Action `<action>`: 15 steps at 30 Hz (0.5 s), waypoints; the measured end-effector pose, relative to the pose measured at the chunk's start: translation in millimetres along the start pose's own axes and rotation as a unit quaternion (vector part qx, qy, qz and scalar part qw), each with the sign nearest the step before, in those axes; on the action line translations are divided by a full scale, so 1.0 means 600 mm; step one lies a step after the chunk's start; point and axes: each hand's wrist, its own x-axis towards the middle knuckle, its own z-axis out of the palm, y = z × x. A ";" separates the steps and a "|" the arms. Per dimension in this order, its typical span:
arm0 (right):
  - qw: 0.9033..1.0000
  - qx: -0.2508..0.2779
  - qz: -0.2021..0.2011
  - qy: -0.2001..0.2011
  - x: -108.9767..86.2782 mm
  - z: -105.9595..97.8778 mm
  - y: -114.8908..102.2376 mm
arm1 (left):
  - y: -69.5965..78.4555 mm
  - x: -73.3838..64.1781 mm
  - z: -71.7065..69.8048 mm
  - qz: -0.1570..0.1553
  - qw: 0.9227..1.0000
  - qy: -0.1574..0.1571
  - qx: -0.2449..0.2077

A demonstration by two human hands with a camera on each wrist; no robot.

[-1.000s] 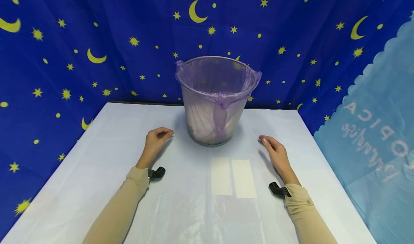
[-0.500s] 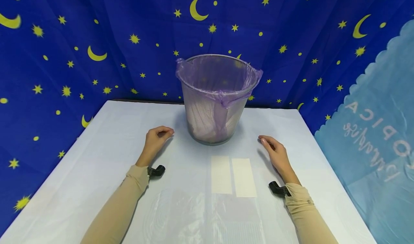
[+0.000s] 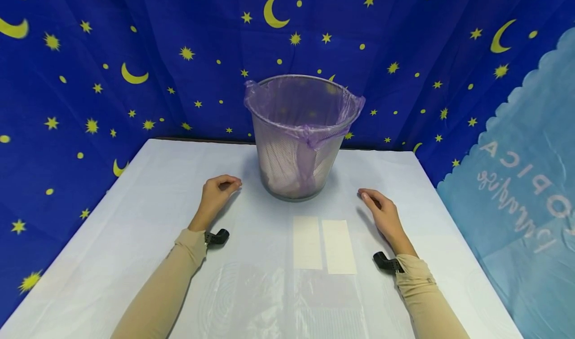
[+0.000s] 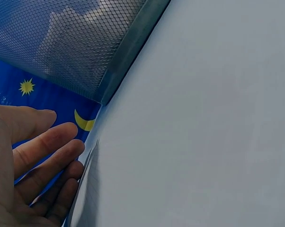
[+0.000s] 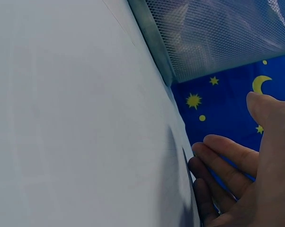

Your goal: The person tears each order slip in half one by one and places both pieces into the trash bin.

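My left hand (image 3: pixel 217 194) rests at the table's left side, its fingers loosely bent and nothing in them. Across from it my right hand (image 3: pixel 381 209) lies relaxed, also holding nothing; the left wrist and right wrist views show both palms bare. Between and beyond the hands stands an upright mesh wastebasket (image 3: pixel 280 162), lined with a thin purple bag (image 3: pixel 310 137) folded over its rim and bunched in a knot at the front. In front of the basket two cream rectangular pieces (image 3: pixel 307 244) (image 3: pixel 339 246) lie flat side by side, a narrow gap between them.
A white cloth covers the table (image 3: pixel 170 164), with a glossy clear sheet (image 3: pixel 265 299) near the front. Behind hangs a blue curtain (image 3: pixel 188 19) with moons and stars; at the right is a light-blue cloth (image 3: pixel 530 179) with lettering. Each wrist carries a black camera mount (image 3: pixel 217 237).
The head view has tilted down very slightly, so things sit a little higher in it. Both hands, the wastebasket and the cream pieces stay in place.
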 end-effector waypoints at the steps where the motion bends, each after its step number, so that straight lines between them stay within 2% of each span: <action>1: 1.000 0.001 0.001 0.000 0.000 0.000 0.000 | 0.001 0.000 0.000 -0.001 1.000 0.000 -0.001; 15: 1.000 -0.005 -0.001 -0.002 0.000 0.000 0.004 | 0.002 -0.001 -0.001 0.004 1.000 -0.007 0.000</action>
